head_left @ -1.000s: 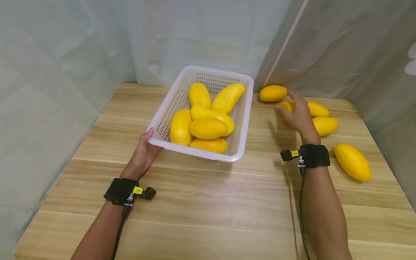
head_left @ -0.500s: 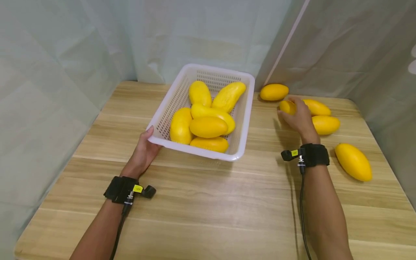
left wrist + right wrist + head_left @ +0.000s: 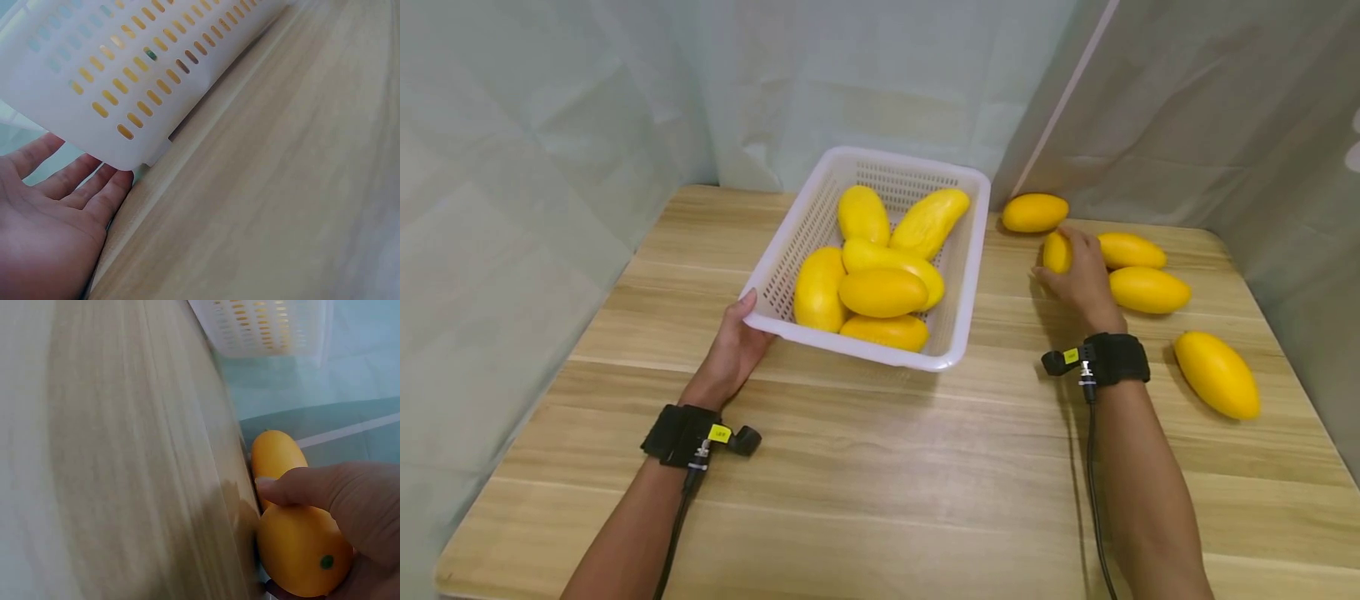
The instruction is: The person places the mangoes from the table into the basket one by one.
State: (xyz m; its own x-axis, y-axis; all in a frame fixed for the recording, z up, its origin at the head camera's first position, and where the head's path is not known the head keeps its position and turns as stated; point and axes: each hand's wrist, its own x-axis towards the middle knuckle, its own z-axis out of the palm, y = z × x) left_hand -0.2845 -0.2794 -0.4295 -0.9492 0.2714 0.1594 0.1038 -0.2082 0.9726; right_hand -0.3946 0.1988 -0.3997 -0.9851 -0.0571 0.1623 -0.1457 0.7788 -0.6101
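Observation:
My left hand (image 3: 730,354) holds the near left corner of a white plastic basket (image 3: 958,333), the thumb over the rim. In the left wrist view its fingers (image 3: 103,187) lie against the basket's outer corner. Inside are several yellow mangoes, one mango (image 3: 883,292) resting on top of others. At the back right, my right hand (image 3: 1082,279) grips a mango (image 3: 1057,252) between thumb and fingers, low over the table. The right wrist view shows the thumb across this mango (image 3: 303,550), its green stem end facing the camera; the palm hides part of it.
Behind the gripped mango lies another mango (image 3: 1034,213) by the curtain. To the right of the hand are two mangoes, a back one (image 3: 1131,250) and a front one (image 3: 1150,290). A further mango (image 3: 1216,374) lies near the table's right side. Grey curtains (image 3: 1150,108) border the wooden table (image 3: 880,483).
My right hand has closed its fingers on the mango, turned it, and shifted slightly left, uncovering more of the mangoes beside it. The left hand and basket have stayed in place.

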